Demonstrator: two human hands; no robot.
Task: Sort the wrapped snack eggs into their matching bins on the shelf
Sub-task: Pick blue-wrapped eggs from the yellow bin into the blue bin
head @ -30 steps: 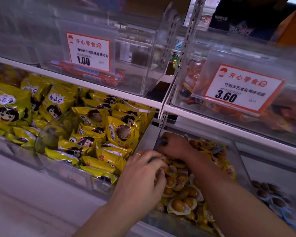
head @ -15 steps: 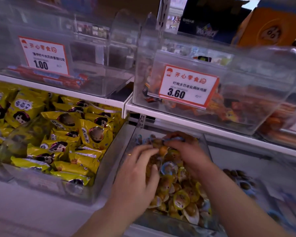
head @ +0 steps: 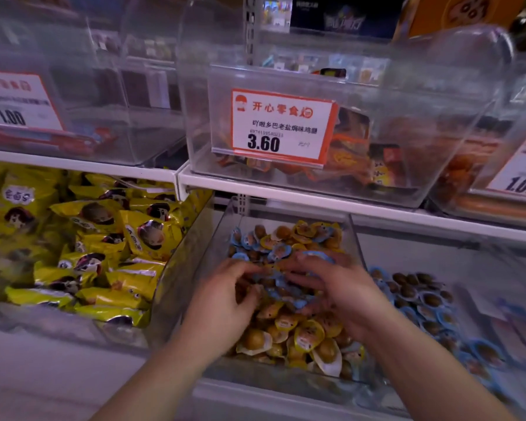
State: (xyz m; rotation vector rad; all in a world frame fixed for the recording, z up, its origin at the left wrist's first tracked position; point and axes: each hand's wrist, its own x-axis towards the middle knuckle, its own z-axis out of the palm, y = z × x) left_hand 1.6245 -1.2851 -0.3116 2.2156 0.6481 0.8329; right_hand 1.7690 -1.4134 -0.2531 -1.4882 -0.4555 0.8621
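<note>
Both hands — left hand (head: 222,299), right hand (head: 340,293) — curl round blue-wrapped eggs (head: 274,276) in the yellow-egg middle bin (head: 195,287); picking-out step; next likely calls for carrying them to the right-hand blue bin (head: 456,338).

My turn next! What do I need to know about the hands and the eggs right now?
Left hand: fingers curled among the eggs; blurred, grip unclear.
Right hand: same, on blue-wrapped eggs.
Middle bin: yellow-wrapped eggs at the front, blue ones mixed in at the middle and back.
Right bin: holds blue-wrapped eggs only.
Left to do: probably move the blue eggs from the middle bin to the right bin.
</note>
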